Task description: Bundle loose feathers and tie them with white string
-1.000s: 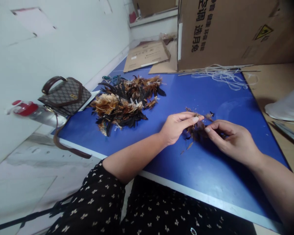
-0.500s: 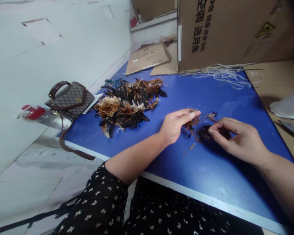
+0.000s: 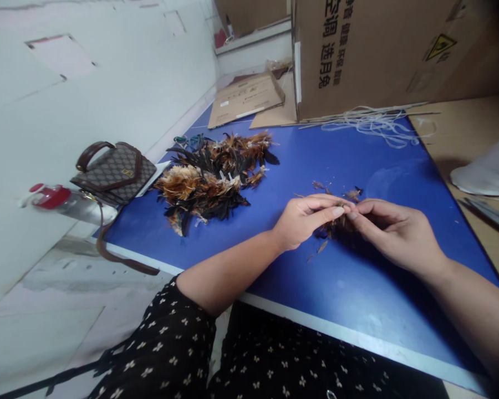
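Note:
My left hand pinches a small bunch of brown feathers between thumb and fingers, low over the blue table. Against its fingertips, my right hand is closed in a pinch at the same bunch. What the right fingertips hold is too small to tell. Loose feathers and bits of fluff lie on the table around the hands. Farther left, a large pile of brown, black and cream feathers is spread in rows.
A patterned handbag and a red-capped bottle stand at the left edge. Flat cardboard lies at the back beside a big carton. White plastic strapping is heaped before it. A whitish object sits at right.
My right hand has moved left and its fingertips now meet those of my left hand at the feather bunch. The view has shifted slightly.

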Motion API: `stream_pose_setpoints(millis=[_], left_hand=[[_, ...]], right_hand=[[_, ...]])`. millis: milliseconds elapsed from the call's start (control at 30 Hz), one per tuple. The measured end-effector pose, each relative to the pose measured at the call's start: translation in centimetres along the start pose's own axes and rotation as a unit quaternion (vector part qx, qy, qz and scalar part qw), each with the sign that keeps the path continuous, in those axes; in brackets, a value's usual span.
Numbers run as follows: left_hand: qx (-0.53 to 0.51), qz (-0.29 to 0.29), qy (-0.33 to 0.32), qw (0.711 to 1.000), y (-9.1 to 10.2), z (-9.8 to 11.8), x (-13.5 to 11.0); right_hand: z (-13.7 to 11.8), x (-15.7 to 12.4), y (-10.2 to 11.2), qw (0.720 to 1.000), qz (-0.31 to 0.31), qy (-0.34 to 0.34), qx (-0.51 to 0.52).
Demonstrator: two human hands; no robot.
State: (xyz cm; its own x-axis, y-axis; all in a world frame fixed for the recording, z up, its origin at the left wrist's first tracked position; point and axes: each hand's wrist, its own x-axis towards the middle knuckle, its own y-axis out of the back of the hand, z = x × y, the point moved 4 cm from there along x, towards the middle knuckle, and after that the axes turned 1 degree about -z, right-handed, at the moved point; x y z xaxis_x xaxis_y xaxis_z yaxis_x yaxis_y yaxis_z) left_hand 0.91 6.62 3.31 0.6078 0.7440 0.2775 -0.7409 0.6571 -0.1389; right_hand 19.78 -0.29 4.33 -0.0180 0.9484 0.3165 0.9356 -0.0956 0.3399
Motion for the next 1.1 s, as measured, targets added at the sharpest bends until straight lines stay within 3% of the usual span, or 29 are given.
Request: stream_pose_setpoints(millis=[133,267,567,767,933,1100], left_hand=[[-0.037,0.042,0.043,0.998,0.3,-1.1,0.0],[-0.042,0.07,0.038,0.996,0.5,-1.9,0.0],[-0.056,0.059,0.064,0.995,0.0,-2.5,-0.1],[-0.011,0.048,0.049,0.998,0.0,-2.6,-0.2],[-0.029,0.042,0.079,0.996,-0.1,-2.8,-0.3],[-0.027,0.024,0.132,0.991,-0.4,-2.7,-0.5]], right_hand=[[-0.6,0.0,0.1,1.0,0.005,-0.021,0.021],[-0.8,-0.1,-0.1,0.999,-0.008,-0.035,0.039],[-0.2,-0.2,-0.4,0.999,-0.043,-0.011,-0.009],[0.1,-0.1,-0.1,0.997,-0.047,0.002,-0.057],[0.5,-0.1,-0.1,0.994,-0.07,-0.042,-0.072],[1.0,-0.1,0.2,0.995,-0.04,-0.065,-0.071]])
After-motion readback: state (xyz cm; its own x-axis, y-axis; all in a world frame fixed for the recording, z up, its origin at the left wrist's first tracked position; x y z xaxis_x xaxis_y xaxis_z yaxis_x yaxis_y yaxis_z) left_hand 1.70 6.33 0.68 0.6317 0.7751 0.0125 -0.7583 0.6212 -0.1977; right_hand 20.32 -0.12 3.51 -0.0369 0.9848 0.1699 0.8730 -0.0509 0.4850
